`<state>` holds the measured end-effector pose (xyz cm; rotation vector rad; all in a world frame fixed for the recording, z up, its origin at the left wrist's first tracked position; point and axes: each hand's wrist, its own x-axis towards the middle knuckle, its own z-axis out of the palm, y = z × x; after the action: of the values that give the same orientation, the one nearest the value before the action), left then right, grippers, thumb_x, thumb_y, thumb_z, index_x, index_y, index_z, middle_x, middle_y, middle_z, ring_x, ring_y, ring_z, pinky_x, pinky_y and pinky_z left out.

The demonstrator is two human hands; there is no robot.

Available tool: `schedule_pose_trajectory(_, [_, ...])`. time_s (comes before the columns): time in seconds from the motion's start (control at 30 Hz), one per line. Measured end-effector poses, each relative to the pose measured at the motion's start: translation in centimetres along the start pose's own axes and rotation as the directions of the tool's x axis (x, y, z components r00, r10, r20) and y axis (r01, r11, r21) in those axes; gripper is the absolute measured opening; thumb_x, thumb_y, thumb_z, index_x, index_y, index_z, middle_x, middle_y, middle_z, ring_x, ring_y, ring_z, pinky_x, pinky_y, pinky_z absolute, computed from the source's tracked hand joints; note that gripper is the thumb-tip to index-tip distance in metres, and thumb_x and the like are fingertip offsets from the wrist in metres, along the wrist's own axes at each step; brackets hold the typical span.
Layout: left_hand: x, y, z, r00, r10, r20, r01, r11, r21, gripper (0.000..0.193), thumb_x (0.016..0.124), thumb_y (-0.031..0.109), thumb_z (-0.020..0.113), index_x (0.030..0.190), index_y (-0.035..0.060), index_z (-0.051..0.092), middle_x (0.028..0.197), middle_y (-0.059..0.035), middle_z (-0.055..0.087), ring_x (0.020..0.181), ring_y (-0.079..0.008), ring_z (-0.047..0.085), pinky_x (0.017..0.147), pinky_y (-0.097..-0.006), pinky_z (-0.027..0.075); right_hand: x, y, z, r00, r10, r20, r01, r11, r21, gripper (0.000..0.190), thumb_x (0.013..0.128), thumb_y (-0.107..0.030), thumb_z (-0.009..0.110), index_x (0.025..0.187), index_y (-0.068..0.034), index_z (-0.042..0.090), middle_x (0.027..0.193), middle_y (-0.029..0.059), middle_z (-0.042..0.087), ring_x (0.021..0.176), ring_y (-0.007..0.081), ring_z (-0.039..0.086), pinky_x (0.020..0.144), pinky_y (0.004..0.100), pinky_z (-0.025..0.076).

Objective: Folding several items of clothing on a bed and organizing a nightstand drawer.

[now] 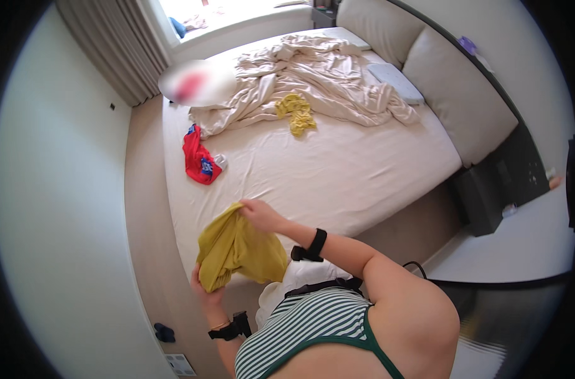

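Observation:
A mustard-yellow cloth garment (242, 248) hangs between my two hands over the near left corner of the bed. My right hand (261, 215) pinches its upper edge. At its lower left, my left hand (208, 289) grips the gathered edge, with the fingers partly hidden by the fabric. On the bed beyond lies a crumpled red garment (196, 158) with blue parts, beside a small white cloth (220, 161). A crumpled yellow patterned garment (298, 115) rests at the edge of a rumpled beige blanket (316, 71).
The bed (344, 170) has a padded headboard (453, 94) at right and a light blue pillow (395, 83). A dark nightstand (477, 199) stands near it. Slippers (164, 332) and a flat white device (179, 365) are on the floor at lower left. A blurred patch covers the bed's far left.

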<state>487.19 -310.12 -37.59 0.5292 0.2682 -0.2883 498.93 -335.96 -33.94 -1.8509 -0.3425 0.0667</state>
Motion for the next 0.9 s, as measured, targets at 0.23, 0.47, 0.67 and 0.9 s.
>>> schedule_pose_trajectory(0.23, [0.6,-1.1,8.3,0.998,0.029,0.047,-0.042,0.956,0.291,0.035,0.096,0.02,0.04,0.127,0.0051,0.045,0.124,-0.0105,0.053,0.112,-0.0242,0.053,0.096,-0.0391,0.041,-3.9,-1.7,-1.8,0.986,-0.099,0.133,0.14,0.929,-0.341,0.022,0.078,-0.013,0.057,0.098,-0.003,0.061,0.093,0.0147,0.062,0.092,0.0323,0.058,0.078,0.0417,0.046])
schedule_pose_trajectory(0.47, [0.9,-5.0,12.2,0.985,-0.044,0.165,-0.035,0.895,0.445,0.04,0.094,0.013,0.045,0.132,0.0015,0.038,0.126,-0.0088,0.049,0.115,-0.02,0.049,0.098,-0.0337,0.039,-4.1,5.1,6.2,0.856,-0.439,0.273,0.392,0.895,0.212,0.025,0.081,-0.014,0.058,0.104,-0.006,0.061,0.103,0.0134,0.062,0.091,0.0256,0.06,0.078,0.0399,0.048])
schedule_pose_trajectory(0.67, [-0.9,-5.9,13.1,0.925,0.32,0.205,-0.311,0.328,0.892,0.034,0.082,0.001,0.062,0.114,-0.0021,0.05,0.105,-0.0077,0.058,0.096,-0.0158,0.055,0.085,-0.0273,0.042,-2.8,4.9,6.5,0.905,-0.315,0.286,0.214,0.918,0.335,0.024,0.082,-0.015,0.057,0.104,-0.005,0.06,0.102,0.0136,0.062,0.09,0.0253,0.06,0.078,0.0391,0.048])
schedule_pose_trajectory(0.9, [-0.6,-6.1,12.9,0.948,0.312,0.061,-0.198,0.428,0.882,0.016,0.084,0.005,0.064,0.097,-0.0001,0.055,0.084,-0.0029,0.059,0.073,-0.0079,0.054,0.066,-0.0218,0.043,-0.1,3.7,6.1,0.917,-0.189,0.351,-0.008,0.872,0.489,0.024,0.083,-0.016,0.056,0.104,-0.004,0.059,0.101,0.0139,0.062,0.09,0.025,0.06,0.079,0.0381,0.047])
